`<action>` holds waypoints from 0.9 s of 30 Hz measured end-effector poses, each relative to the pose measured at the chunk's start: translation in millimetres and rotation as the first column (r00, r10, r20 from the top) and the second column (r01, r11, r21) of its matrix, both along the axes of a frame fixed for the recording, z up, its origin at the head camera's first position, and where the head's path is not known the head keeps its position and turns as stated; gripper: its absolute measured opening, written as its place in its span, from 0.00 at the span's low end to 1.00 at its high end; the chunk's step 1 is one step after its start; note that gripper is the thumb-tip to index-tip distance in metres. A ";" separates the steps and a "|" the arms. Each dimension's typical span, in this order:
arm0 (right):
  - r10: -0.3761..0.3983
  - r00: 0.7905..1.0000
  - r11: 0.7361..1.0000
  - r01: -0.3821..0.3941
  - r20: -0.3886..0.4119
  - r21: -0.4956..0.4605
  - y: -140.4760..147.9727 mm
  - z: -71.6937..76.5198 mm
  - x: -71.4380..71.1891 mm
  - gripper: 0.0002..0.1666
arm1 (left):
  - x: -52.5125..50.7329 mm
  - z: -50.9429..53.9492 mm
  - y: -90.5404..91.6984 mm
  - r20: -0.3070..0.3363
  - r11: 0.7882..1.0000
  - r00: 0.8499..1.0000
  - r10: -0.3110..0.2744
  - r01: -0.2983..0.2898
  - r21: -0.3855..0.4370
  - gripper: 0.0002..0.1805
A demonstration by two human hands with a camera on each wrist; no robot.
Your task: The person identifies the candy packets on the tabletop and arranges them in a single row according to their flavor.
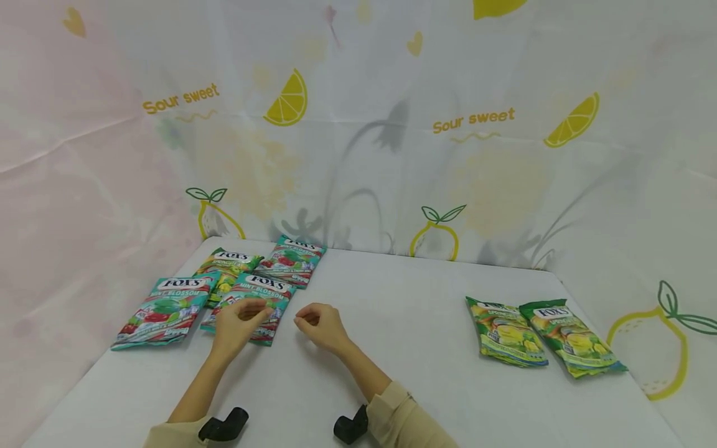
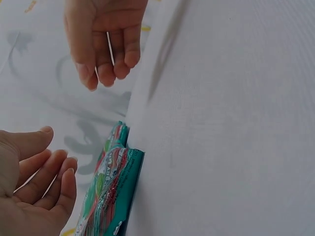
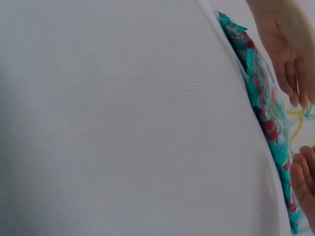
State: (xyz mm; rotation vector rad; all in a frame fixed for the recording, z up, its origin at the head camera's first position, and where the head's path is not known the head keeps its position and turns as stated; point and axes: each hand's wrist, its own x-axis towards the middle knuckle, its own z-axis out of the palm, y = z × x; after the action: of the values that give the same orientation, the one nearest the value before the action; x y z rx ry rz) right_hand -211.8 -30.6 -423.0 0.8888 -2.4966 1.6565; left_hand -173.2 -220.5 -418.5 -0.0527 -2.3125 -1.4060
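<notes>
Both hands hover over the white table with fingers loosely bent and nothing held. In the head view the left hand (image 1: 238, 328) is in front of a teal Fox's Mint Blossom candy bag (image 1: 278, 305), covering part of it. To its right, apart from that bag, is the right hand (image 1: 326, 328), thumb and fingertips close together. Another Mint Blossom bag (image 1: 168, 311) lies at the left, and a third (image 1: 292, 261) farther back. Between them a yellow-green Fox's bag (image 1: 224, 274) is partly covered. Teal bags (image 2: 110, 187) also show edge-on in the left wrist view.
Two green-and-yellow Fox's bags, one (image 1: 510, 333) beside the other (image 1: 574, 339), lie on the right of the table (image 1: 403, 323). A lemon-printed cloth (image 1: 358, 155) hangs behind. Each wrist carries a black device, as on the left sleeve (image 1: 224, 426).
</notes>
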 end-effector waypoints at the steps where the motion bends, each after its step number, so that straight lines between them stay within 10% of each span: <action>1: 0.001 1.000 1.000 -0.001 -0.002 0.000 -0.6 -0.2 -0.3 0.08 | -0.1 -0.1 -0.4 -0.003 1.000 1.000 0.000 0.000 0.000 0.14; 27: 0.014 1.000 1.000 -0.014 0.013 0.003 -28.6 -2.3 -11.7 0.08 | -6.9 -3.6 -18.2 -0.048 0.979 0.985 0.164 -0.169 -0.114 0.12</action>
State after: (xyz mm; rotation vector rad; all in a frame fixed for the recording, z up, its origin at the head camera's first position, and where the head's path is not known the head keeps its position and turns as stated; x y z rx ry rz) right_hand -223.5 -59.2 -425.2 0.9010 -2.5080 1.6675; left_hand -180.1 -238.7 -422.1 0.0768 -2.3075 -1.1758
